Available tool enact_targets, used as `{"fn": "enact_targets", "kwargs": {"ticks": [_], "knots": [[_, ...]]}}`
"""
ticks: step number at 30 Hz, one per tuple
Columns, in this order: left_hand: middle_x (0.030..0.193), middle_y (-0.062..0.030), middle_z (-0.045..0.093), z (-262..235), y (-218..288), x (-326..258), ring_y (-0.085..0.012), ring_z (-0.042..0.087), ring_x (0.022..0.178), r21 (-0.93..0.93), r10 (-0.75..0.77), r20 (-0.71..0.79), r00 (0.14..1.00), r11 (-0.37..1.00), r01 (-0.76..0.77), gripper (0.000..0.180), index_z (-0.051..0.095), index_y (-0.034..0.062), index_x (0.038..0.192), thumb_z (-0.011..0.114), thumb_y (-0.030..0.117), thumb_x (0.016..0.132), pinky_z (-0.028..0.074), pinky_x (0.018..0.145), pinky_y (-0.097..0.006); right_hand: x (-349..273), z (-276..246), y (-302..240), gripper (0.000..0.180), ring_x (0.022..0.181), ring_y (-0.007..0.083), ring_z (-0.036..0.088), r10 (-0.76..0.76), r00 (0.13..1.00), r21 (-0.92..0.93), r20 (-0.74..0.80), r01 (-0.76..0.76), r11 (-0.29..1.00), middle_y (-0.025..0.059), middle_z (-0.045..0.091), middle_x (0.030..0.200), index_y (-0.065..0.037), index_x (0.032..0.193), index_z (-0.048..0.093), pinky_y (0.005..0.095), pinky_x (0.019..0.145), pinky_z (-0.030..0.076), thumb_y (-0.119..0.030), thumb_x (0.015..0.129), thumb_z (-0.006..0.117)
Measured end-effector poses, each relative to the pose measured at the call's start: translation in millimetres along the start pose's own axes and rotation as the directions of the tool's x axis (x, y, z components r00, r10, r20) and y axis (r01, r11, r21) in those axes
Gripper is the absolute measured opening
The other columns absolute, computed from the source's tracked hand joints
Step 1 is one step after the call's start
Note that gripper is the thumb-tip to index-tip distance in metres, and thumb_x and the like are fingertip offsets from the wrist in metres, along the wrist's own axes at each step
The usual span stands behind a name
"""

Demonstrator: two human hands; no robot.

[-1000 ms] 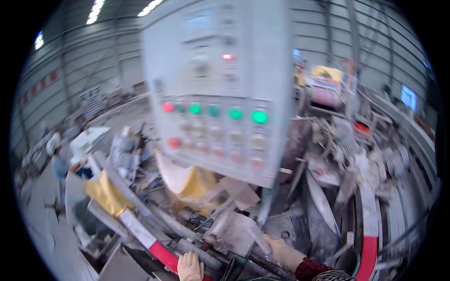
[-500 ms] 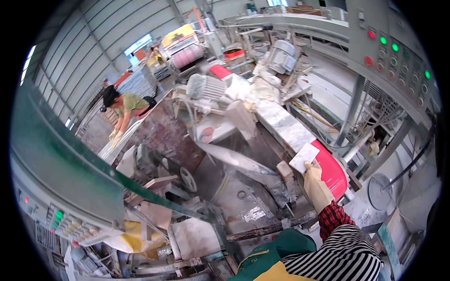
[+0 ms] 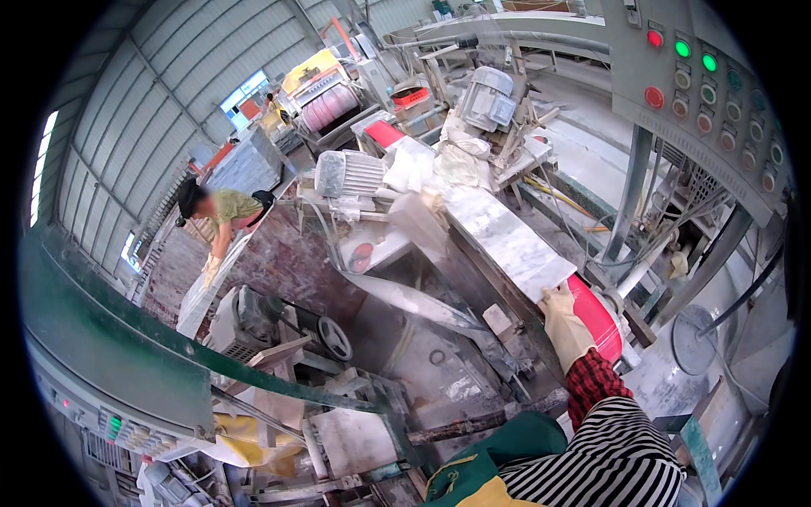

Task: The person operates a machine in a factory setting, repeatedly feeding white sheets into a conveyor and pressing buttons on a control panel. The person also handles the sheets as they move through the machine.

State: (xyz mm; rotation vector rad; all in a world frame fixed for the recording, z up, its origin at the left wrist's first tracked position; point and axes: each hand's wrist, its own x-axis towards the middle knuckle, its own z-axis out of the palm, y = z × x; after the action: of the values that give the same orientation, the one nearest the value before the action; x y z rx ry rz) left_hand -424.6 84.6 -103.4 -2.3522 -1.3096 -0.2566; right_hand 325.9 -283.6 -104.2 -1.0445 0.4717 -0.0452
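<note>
My right hand [image 3: 564, 325], in a cream work glove, is at the near end of a long white stone slab [image 3: 507, 232] with grey veins. Its fingers are bent against the slab's edge and appear to grip it. The slab lies along a narrow conveyor with a red belt [image 3: 594, 314], which shows bare beside and below my glove. A small beige block [image 3: 498, 320] sits just left of the hand. Any small piece under the fingers cannot be made out. My left hand is out of view.
Control panels with lit buttons stand at right [image 3: 705, 101] and lower left [image 3: 127, 414]. A green beam [image 3: 279, 372] crosses the left side. Motors [image 3: 488, 97] flank the conveyor. At far left a co-worker [image 3: 224, 211] bends over a slab edge.
The small white square tile held up in my right hand no longer shows separately. The glove has moved slightly left, to the long slab's end. The slab reaches further toward me along the belt.
</note>
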Motion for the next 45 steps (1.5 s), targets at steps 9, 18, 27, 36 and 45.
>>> {"fn": "enact_targets", "kwargs": {"ticks": [9,18,27,36,45], "knots": [[0.139,-0.0295,0.053,27.7,-29.8,4.0,-0.0456,0.051,0.127,0.970,0.501,0.200,0.842,0.022,-0.243,0.048,0.054,0.0025,0.140,0.056,0.014,0.093,0.040,0.109,-0.054,-1.2,-55.9,-44.7,0.058,0.104,0.0196,0.062,0.095,0.995,0.279,-0.018,-0.086,0.957,0.0092,0.060,0.122,-0.004,0.150,0.040,0.0364,0.090,0.056,-0.006,0.097,0.063],[0.133,-0.0296,0.057,-42.1,29.1,40.3,-0.0466,0.053,0.124,-0.277,-0.164,0.115,0.980,0.942,0.190,0.044,0.057,0.0004,0.136,0.054,0.023,0.099,0.043,0.107,-0.053,-15.2,-24.5,26.6,0.048,0.079,0.0155,0.066,-0.014,0.947,0.119,0.322,-0.026,0.993,0.0121,0.067,0.110,-0.003,0.145,0.046,0.0284,0.064,0.055,-0.005,0.099,0.058],[0.145,-0.0262,0.051,-38.1,14.2,14.4,-0.0425,0.044,0.136,-0.412,-0.131,0.014,0.991,0.903,0.125,0.052,0.050,0.0024,0.145,0.057,0.030,0.101,0.034,0.116,-0.050,-197.5,53.3,132.4,0.041,0.076,0.0178,0.070,0.396,0.524,-0.417,0.754,-0.085,0.905,0.0156,0.073,0.103,0.000,0.138,0.055,0.0293,0.071,0.059,-0.011,0.098,0.061],[0.125,-0.0249,0.063,-103.2,-44.5,48.8,-0.0409,0.060,0.115,-0.455,-0.491,0.069,0.868,0.759,0.466,0.062,0.056,-0.0008,0.136,0.057,0.048,0.098,0.049,0.096,-0.050,-296.6,106.4,171.6,0.045,0.081,0.0149,0.070,0.617,0.200,-0.638,0.761,0.058,0.768,0.0154,0.073,0.109,0.001,0.140,0.053,0.0264,0.070,0.057,-0.011,0.098,0.063],[0.153,-0.0242,0.042,-5.6,-141.2,49.1,-0.0408,0.046,0.135,-0.083,-0.672,0.219,0.707,0.710,0.700,0.101,0.037,-0.0007,0.153,0.049,0.076,0.089,0.046,0.103,-0.054,-365.3,118.3,172.1,0.049,0.096,0.0156,0.068,0.651,0.136,-0.642,0.747,0.405,0.652,0.0093,0.073,0.115,-0.006,0.145,0.053,0.0288,0.083,0.055,-0.025,0.100,0.059]]}}
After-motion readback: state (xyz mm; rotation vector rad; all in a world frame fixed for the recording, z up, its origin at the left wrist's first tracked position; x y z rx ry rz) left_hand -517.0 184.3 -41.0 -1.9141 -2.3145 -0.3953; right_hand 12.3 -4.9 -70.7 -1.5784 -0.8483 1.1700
